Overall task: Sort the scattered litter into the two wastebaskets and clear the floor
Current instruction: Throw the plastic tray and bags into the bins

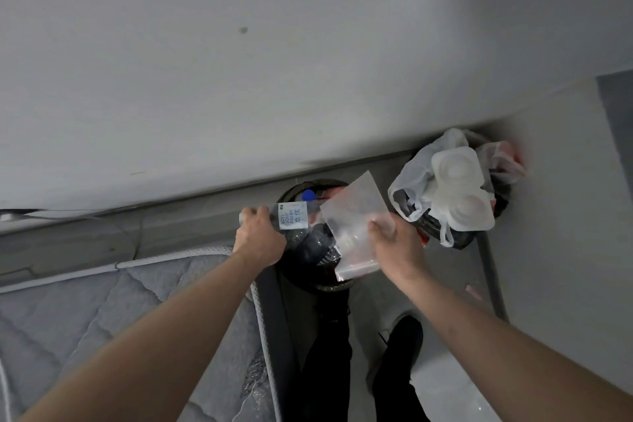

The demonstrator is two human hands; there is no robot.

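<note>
My left hand [260,238] grips a clear plastic bottle [291,216] with a white label and a blue cap, held over the dark left wastebasket [329,286]. My right hand [397,243] holds a clear zip bag [352,216] with a red seal strip, above the same basket's mouth. Inside that basket lie crumpled clear bottles. The right wastebasket [435,229] stands in the corner, heaped with a white plastic bag [411,181] and a white moulded tray [459,188].
A grey quilted mattress [102,312] fills the lower left, close against the left basket. The white wall runs behind both baskets. A small pink scrap [474,291] lies on the floor at the right. My dark legs and feet stand below the baskets.
</note>
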